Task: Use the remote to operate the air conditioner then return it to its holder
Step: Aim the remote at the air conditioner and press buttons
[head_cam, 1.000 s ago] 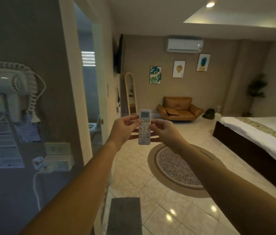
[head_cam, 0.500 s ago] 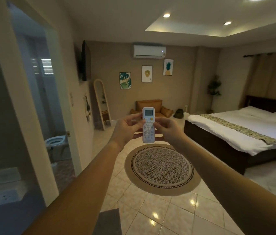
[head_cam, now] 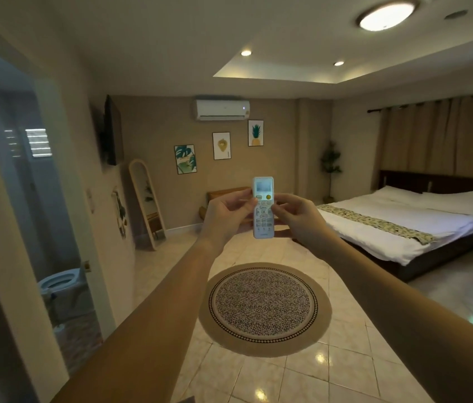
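Observation:
A white remote [head_cam: 263, 209] with a small screen and an orange button stands upright at arm's length in the middle of the view. My left hand [head_cam: 225, 218] grips its left side, thumb on the buttons. My right hand [head_cam: 297, 218] holds its right side, fingers at the button area. The white air conditioner [head_cam: 220, 109] hangs high on the far wall, above and slightly left of the remote, with a small light lit on its right end. No remote holder is in view.
A round patterned rug [head_cam: 264, 306] lies on the tiled floor ahead. A bed [head_cam: 398, 225] stands at the right, a bathroom doorway with a toilet [head_cam: 60, 282] at the left. A standing mirror [head_cam: 146, 203] and a wall TV [head_cam: 110, 132] line the left wall.
The view has swung right, away from the wall with the hair dryer and sockets, toward the room. Both hands kept hold of the remote and raised it slightly toward the air conditioner.

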`<state>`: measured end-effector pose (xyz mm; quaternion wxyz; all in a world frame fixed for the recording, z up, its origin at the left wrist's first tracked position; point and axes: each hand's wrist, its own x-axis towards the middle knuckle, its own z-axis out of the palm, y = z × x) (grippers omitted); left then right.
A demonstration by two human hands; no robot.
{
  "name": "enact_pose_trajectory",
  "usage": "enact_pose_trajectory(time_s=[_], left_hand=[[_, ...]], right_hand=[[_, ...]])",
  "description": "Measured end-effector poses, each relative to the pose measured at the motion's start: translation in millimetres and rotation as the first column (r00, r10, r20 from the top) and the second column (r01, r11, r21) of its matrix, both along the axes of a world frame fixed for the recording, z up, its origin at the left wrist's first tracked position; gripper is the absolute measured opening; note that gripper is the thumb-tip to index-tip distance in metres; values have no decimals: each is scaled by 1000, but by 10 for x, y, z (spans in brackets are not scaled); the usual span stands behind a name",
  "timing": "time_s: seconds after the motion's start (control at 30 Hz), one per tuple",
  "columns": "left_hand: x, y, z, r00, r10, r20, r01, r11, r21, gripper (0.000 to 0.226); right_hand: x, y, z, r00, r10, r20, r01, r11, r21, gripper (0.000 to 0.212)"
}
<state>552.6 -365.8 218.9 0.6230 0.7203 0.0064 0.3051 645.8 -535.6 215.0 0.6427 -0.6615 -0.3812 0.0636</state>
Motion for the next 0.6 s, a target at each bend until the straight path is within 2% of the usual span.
enact_pose_trajectory(time_s=[0.27, 0.6], left_hand=[[113, 79, 33, 1000, 24, 1, -24, 1000, 4, 31], [57, 160, 40, 998, -45, -33, 45, 999, -13, 39]], right_hand=[[52, 38, 54, 996, -67, 57, 69, 997, -29, 28], [35, 110, 66, 996, -72, 60, 74, 996, -42, 27]])
